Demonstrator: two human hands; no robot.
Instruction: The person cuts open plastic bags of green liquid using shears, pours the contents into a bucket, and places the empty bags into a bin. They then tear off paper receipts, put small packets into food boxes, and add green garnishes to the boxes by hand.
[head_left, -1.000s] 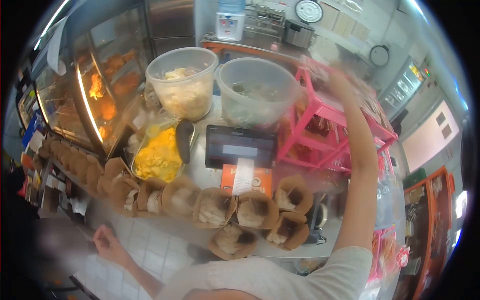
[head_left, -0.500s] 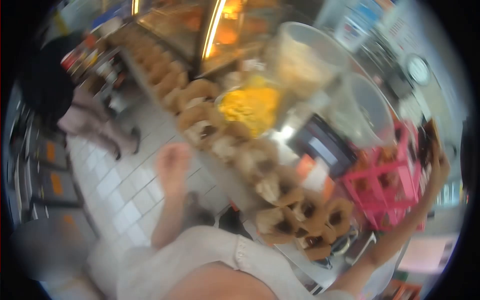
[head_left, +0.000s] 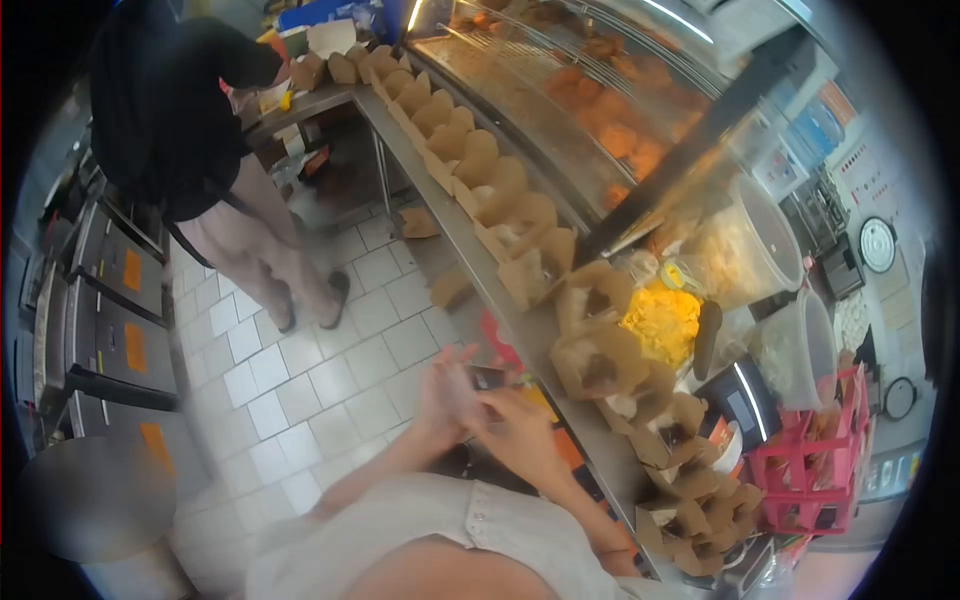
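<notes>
Head view: left hand [head_left: 447,398] and right hand [head_left: 508,428] are together above the floor [head_left: 300,385], fingers partly bent; can't tell if they grip anything. Small dark item [head_left: 487,378] shows right by the fingers, too unclear to name. Brown paper boxes [head_left: 598,364] line the metal surface [head_left: 545,350] to the right, yellow food [head_left: 662,320] just beyond them.

Takeaway food kitchen here: glass heated display case [head_left: 600,90] glowing, open cardboard food boxes [head_left: 497,190] lining steel counter [head_left: 545,345].
</notes>
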